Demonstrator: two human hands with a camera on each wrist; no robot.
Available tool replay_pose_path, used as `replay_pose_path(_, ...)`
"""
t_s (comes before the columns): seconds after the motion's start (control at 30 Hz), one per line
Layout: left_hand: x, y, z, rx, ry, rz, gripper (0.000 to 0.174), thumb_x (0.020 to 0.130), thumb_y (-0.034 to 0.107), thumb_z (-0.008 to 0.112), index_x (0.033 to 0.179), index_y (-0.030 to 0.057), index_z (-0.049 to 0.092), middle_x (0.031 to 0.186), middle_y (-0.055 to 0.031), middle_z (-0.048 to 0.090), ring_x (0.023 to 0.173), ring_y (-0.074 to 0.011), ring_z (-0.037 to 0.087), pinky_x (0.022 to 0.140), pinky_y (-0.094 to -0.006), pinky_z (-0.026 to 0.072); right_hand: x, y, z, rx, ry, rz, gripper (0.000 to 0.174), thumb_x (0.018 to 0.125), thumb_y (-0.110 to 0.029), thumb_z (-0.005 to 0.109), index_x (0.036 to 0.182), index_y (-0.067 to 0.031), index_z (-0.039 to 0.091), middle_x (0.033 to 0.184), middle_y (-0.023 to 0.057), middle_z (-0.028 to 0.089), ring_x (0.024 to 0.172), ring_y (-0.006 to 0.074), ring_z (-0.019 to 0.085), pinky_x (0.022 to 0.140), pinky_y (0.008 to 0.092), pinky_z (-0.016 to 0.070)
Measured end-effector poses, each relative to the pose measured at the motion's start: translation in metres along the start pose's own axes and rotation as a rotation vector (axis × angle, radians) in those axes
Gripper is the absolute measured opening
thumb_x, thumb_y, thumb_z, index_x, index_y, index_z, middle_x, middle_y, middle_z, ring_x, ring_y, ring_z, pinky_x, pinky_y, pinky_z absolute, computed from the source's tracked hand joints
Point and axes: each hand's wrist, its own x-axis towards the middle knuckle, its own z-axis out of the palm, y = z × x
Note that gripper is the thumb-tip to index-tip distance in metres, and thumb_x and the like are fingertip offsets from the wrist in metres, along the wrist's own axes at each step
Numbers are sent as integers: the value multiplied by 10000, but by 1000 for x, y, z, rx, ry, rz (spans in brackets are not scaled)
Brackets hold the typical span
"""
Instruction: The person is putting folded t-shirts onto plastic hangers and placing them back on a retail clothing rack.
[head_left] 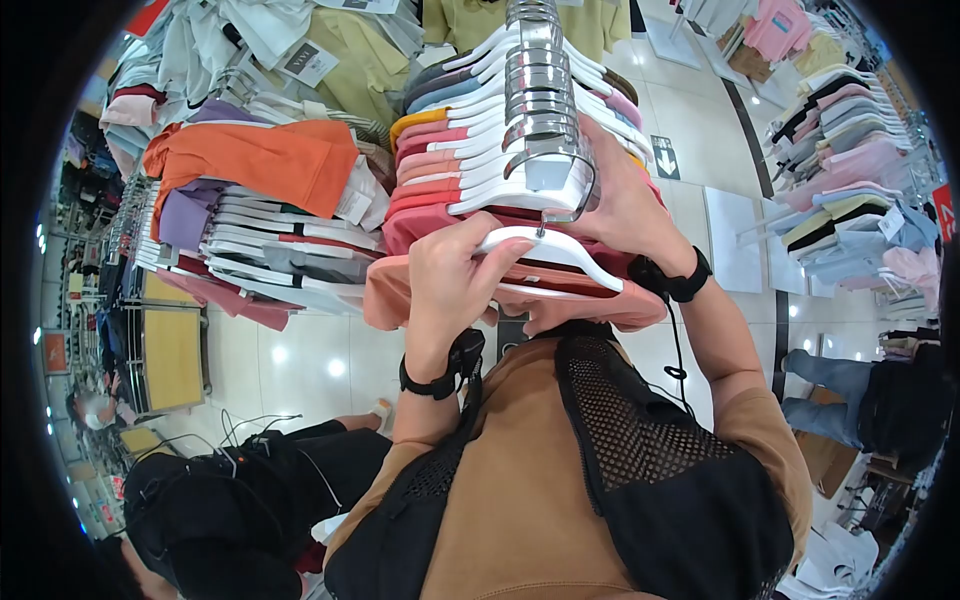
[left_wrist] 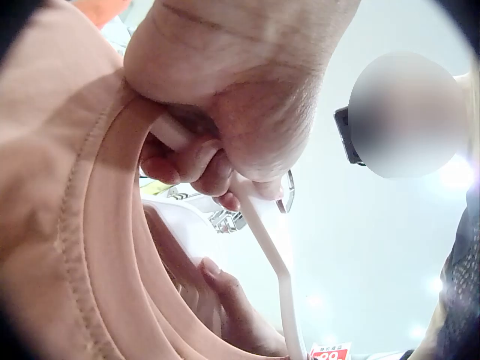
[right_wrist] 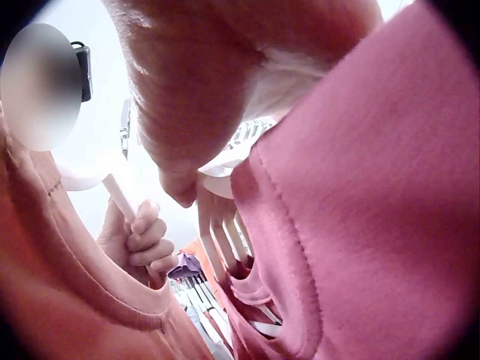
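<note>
In the head view my left hand (head_left: pixel 447 265) grips the shoulder of a white hanger (head_left: pixel 560 245) that bears a salmon-coloured T-shirt (head_left: pixel 390 290). Its fingers (left_wrist: pixel 214 172) curl round the hanger inside the shirt's neckline in the left wrist view. My right hand (head_left: pixel 625 195) is at the right side of a row of white hangers (head_left: pixel 490 180) with shirts on them. In the right wrist view its thumb (right_wrist: pixel 180 184) lies at the front hanger, beside a deep pink T-shirt (right_wrist: pixel 375 180); the other fingers are hidden.
Metal hooks (head_left: pixel 540 90) line the rack's middle. An orange garment (head_left: pixel 260 165) lies over another hanging row on the left. More clothes racks (head_left: pixel 850 170) stand at the right. A person in black (head_left: pixel 220 500) is at the lower left, another person in jeans (head_left: pixel 825 395) at the right.
</note>
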Motion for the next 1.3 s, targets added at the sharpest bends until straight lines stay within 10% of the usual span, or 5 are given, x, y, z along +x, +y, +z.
replay_pose_path(0.6,3,-21,18,-55,18,-55,228,893,210,721,892,-17,697,648,-135,644,516,-221,600,518,-305,459,-26,10,-20,-53,-118,47,924,803,-463,777,1493,-30,342,1509,277,352,1373,422,386,1134,468,341)
replay_pose_path(1.0,-6,-26,31,44,209,175,596,811,138,792,1302,-17,493,1329,-222,543,1219,-384,525,1019,-418,431,-99,-28,-28,-86,-108,92,580,919,-281,650,1434,-79,477,1537,192,366,1438,396,295,1167,484,237)
replay_pose_path(1.3,-8,-27,34,227,151,170,701,854,249,748,1407,-31,419,1426,-261,482,1286,-421,488,1079,-474,366,-107,-28,5,-308,-17,187,550,957,-210,594,1475,-102,446,1592,162,297,1462,374,274,1168,526,220)
